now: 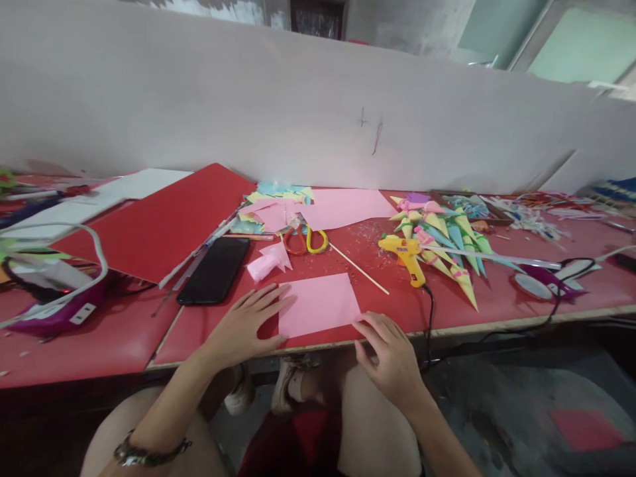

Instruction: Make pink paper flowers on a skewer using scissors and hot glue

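Observation:
A pink sheet of paper (318, 305) lies flat at the front edge of the red table. My left hand (246, 324) is open, its fingers spread, with fingertips and thumb resting at the sheet's left side. At the lower right corner, fingertips of my right hand (385, 351) touch the paper, the thumb held apart below them. Just behind the sheet are a rolled pink paper piece (263, 265) and scissors (317, 240) with red and yellow handles. A thin wooden stick (360, 268) slants to their right.
On the right, a yellow glue gun (408, 255) with a clear glue stick lies by several paper cones (462, 278). A black phone (214, 270) and a large red sheet (163, 218) are on the left. Pink paper (348, 207) lies at the back, near the grey partition (298, 106).

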Motion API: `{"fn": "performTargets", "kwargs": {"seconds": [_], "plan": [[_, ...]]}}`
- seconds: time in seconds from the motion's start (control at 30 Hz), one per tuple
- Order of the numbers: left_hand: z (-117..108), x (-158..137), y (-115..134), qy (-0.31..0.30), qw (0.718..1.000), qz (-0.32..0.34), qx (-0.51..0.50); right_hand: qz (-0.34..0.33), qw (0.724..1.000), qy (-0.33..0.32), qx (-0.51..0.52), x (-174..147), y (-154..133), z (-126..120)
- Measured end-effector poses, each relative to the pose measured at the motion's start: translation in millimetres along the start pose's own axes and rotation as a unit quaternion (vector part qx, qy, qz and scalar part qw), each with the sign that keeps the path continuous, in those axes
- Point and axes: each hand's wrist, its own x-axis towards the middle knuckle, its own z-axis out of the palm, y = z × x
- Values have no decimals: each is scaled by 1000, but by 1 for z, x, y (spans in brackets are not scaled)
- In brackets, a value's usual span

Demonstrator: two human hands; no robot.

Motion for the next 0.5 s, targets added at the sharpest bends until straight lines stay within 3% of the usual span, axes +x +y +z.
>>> {"fn": "performTargets", "kwargs": {"seconds": [0.3, 0.5], "plan": [[-1, -4, -2, 17, 1000, 14, -18, 26, 998, 48, -13, -9, 6, 16], [-2, -4, 0, 32, 999, 13, -22, 60, 997, 41, 24, -2, 7, 13]]}}
